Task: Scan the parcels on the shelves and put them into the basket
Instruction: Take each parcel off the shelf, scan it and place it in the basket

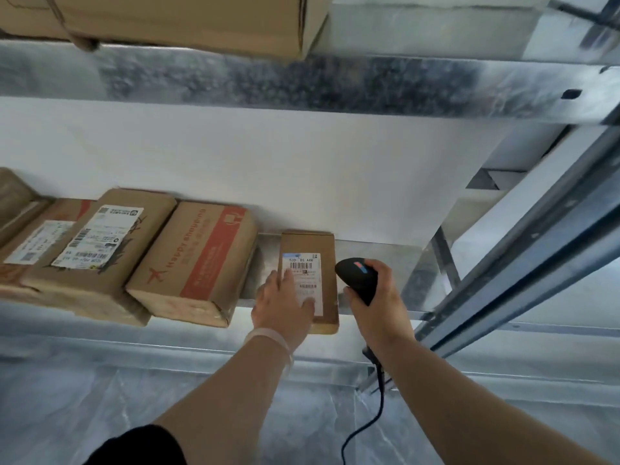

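A small flat cardboard parcel [317, 250] with a white barcode label lies at the front of the metal shelf [375, 253]. My left hand [283, 303] rests flat on its near left part, fingers spread over the label. My right hand [375, 297] grips a black corded barcode scanner [357, 276] just right of the parcel, its head level with the label. No basket is in view.
Left of the small parcel lie a box with red print [198, 260], a labelled box [97, 243] and more parcels [23, 229]. A big carton [188, 18] sits on the upper shelf. A steel upright [536, 229] runs diagonally at the right. The scanner cable [369, 417] hangs down.
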Demonstrator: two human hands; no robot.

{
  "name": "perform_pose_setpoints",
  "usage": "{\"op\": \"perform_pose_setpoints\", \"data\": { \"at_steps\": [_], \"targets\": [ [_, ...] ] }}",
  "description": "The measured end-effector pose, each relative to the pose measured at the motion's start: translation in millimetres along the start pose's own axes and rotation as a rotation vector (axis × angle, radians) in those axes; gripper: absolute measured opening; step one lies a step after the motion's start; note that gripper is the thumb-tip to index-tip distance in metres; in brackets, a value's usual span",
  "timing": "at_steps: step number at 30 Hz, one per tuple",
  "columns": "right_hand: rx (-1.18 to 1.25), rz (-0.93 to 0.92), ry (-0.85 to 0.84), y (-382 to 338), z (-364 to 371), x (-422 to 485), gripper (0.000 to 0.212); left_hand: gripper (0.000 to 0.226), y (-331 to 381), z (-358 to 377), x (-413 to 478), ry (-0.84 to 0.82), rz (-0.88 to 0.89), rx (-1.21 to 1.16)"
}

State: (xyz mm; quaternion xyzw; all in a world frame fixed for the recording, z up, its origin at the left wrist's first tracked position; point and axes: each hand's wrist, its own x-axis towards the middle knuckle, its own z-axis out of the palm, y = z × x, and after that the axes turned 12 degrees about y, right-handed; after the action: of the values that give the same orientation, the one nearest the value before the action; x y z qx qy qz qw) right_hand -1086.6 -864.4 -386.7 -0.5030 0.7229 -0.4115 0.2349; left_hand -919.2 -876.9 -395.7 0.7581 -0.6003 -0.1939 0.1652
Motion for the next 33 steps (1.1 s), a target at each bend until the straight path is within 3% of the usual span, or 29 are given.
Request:
{"op": "perform_pose_setpoints", "data": {
  "at_steps": [5, 11, 15, 24, 33],
  "targets": [
    [0.031, 0.017, -0.073, -1.5, 12.7, 4.8, 0.052, 0.073, 0.2, 8.3, 4.8, -0.023, -0.063, -0.122],
    [0.101, 0.039, -0.074, -8.3, 8.1, 0.2, 0.049, 0.052, 3.5, -2.8, 1.8, 0.058, -0.052, -0.319],
    [0.14, 0.013, -0.022, -16.7, -7.7, -6.6, 0.05, 0.063, 8.1, -15.7, -7.2, 0.096, 0.062, -0.307],
    [0.244, -0.112, 0.01, -53.4, -41.9, -15.0, 0.053, 0.085, 24.8, -52.0, -26.4, 0.274, 0.073, -0.529],
    [0.369, -0.292, -0.005, -101.1, -46.8, -49.2, 0.053, 0.093, 8.2, -108.8, -56.4, 0.475, 0.089, -0.602]
  ]
}}
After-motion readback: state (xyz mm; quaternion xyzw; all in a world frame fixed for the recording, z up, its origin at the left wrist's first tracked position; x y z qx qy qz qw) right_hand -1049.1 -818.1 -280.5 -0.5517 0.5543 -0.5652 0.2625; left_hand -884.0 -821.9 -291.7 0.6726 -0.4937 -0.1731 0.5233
